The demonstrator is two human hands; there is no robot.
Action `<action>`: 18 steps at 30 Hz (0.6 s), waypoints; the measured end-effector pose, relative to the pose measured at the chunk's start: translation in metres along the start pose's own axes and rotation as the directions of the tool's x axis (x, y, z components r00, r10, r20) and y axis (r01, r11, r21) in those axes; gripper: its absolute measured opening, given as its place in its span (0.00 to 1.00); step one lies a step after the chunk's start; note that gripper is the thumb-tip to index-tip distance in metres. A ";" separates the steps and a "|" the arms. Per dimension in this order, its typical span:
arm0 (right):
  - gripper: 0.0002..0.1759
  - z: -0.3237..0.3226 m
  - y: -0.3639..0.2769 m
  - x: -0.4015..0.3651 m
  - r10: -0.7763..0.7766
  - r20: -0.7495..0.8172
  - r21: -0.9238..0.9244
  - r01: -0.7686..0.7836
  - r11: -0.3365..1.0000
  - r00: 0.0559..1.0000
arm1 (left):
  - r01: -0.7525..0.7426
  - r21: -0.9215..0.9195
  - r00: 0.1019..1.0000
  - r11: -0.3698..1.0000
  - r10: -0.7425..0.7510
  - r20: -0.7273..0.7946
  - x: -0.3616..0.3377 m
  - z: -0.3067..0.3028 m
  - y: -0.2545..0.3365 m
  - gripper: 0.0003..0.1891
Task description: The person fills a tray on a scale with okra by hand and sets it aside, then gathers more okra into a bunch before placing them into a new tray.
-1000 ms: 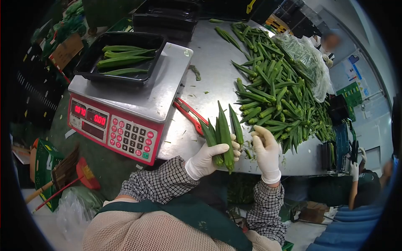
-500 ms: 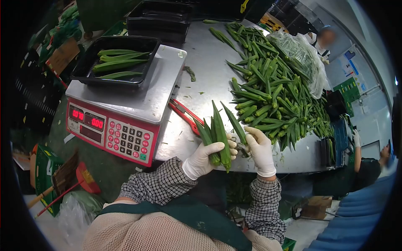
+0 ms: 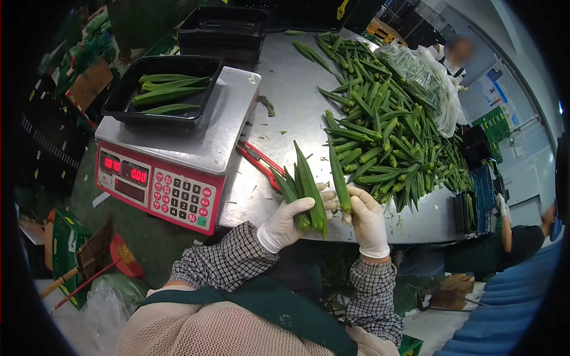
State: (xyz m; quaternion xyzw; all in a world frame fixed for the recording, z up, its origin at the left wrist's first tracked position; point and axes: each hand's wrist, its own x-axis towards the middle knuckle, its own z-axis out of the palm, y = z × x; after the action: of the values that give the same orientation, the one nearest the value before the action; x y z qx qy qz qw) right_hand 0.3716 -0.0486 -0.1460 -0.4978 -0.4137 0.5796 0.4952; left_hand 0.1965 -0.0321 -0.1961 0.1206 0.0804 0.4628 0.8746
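Observation:
My left hand, in a white glove, is closed round several okra pods whose tips point up and away from me. Beside it, my gloved right hand pinches a single okra pod near its stem end, and the pod stands nearly upright. A large heap of okra lies on the metal table just beyond my right hand. To the left, several okra pods lie in a black tray on a red scale with lit digits.
A red-handled cutter lies between the scale and my hands. Stacked black trays stand at the back. A clear plastic bag rests on the heap. One person stands across the table, another at the right.
The okra pod in my right hand has turned from leaning left to nearly upright. My left hand keeps its bunch with little movement. The view has shifted slightly.

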 end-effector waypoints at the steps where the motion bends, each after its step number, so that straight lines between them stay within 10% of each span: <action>1: 0.16 0.004 -0.002 -0.004 -0.005 -0.016 -0.093 0.003 0.996 1.000 | -0.021 -0.007 1.000 1.000 0.021 -0.006 0.000 0.001 -0.001 0.25; 3: 0.15 0.014 -0.004 -0.014 -0.018 -0.037 -0.274 0.007 0.962 0.999 | 0.016 0.064 1.000 0.998 -0.015 -0.003 0.000 -0.008 -0.002 0.24; 6: 0.15 0.017 0.018 -0.019 -0.463 0.186 -0.740 0.434 0.515 0.867 | 0.071 0.071 0.997 0.995 -0.072 0.010 -0.002 -0.011 -0.002 0.22; 8: 0.18 0.031 0.006 -0.030 -0.494 0.246 -0.790 0.468 0.397 0.834 | 0.041 0.094 0.998 0.995 -0.036 -0.050 -0.008 -0.004 0.001 0.21; 11: 0.19 0.035 0.001 -0.039 -0.445 0.204 -0.752 0.431 0.500 0.872 | 0.029 0.050 0.999 0.998 -0.030 0.022 -0.008 -0.012 0.001 0.22; 13: 0.18 0.026 0.008 -0.047 -0.484 0.136 -0.664 0.442 0.603 0.865 | -0.038 0.343 0.996 0.938 0.009 0.087 -0.031 -0.001 0.023 0.24; 18: 0.17 0.014 0.021 -0.044 -0.470 0.157 -0.707 0.431 0.561 0.869 | -0.451 0.785 0.886 0.426 0.105 0.452 -0.101 0.056 0.076 0.24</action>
State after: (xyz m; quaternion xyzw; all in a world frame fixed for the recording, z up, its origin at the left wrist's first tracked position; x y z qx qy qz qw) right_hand 0.3549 -0.0951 -0.1566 -0.5430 -0.7078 0.2106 0.3996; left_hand 0.0947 -0.0823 -0.1179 0.6368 0.1334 0.4683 0.5978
